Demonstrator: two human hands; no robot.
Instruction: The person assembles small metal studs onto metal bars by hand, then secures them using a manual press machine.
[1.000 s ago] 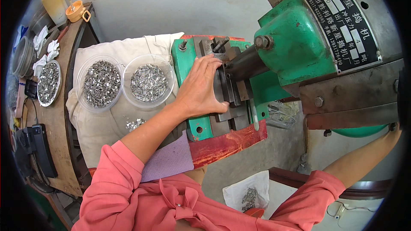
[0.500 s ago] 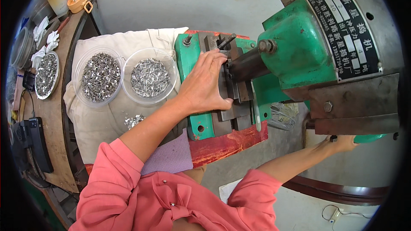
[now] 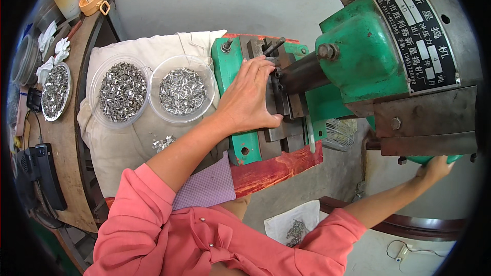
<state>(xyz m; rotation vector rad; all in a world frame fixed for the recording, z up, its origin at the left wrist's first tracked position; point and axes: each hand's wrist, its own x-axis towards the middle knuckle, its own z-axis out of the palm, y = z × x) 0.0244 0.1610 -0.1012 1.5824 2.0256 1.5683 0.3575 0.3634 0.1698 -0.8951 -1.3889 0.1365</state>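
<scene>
My left hand (image 3: 247,94) spans a dark steel die block (image 3: 286,135) on the green base (image 3: 245,148) of a bench press. Its thumb presses near one end and its fingertips lie at the far end, beside a metal rod (image 3: 274,46). Anything small under the fingertips is hidden. Close to these fingers is the press's round dark ram (image 3: 306,75), reaching out of the green housing (image 3: 353,56). At the right, below the press body, my right hand (image 3: 434,169) is wrapped around a green handle (image 3: 454,159).
Two clear tubs, one of darker metal pieces (image 3: 121,92) and one of shiny pieces (image 3: 182,91), stand on a beige cloth (image 3: 120,153). A small loose pile (image 3: 163,143) lies nearby. A side table (image 3: 66,168) holds another dish (image 3: 55,92). White sheeting (image 3: 279,225) with metal bits lies below.
My right hand has moved right and slightly up, on the green handle. My left hand stays on the die block. More of the white sheeting shows past my right sleeve.
</scene>
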